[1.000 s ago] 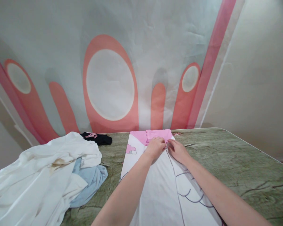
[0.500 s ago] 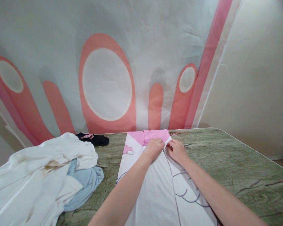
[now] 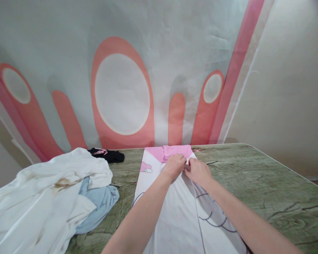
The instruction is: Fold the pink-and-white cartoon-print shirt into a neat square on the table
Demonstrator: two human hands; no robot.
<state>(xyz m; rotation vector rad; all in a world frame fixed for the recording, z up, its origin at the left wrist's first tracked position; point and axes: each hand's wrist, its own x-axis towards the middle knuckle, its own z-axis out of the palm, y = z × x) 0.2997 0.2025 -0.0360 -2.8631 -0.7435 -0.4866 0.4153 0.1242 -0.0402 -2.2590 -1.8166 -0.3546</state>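
A long white garment (image 3: pixel 178 211) with a pink top edge (image 3: pixel 176 150) lies stretched out from the table's far edge toward me. A pink cloud print and dark curved lines show on it, and a seam or folded edge runs down its length. Just below the pink part, my left hand (image 3: pixel 176 165) is closed on the cloth with its fingers bent. Close beside it on the right, my right hand (image 3: pixel 200 171) pinches the same cloth, raising a small ridge. The fingertips of both hands are partly hidden.
On the left, a heap of white clothing (image 3: pixel 47 190) lies partly over a light blue cloth (image 3: pixel 102 204). Behind it sits a black cloth item (image 3: pixel 112 156) with pink on it. The wood-patterned table (image 3: pixel 265 183) ends at a printed wall backdrop (image 3: pixel 161 53).
My right hand has shifted slightly left, nearer my left hand, and the cloth by its fingers has lifted a little. The view has turned slightly left.
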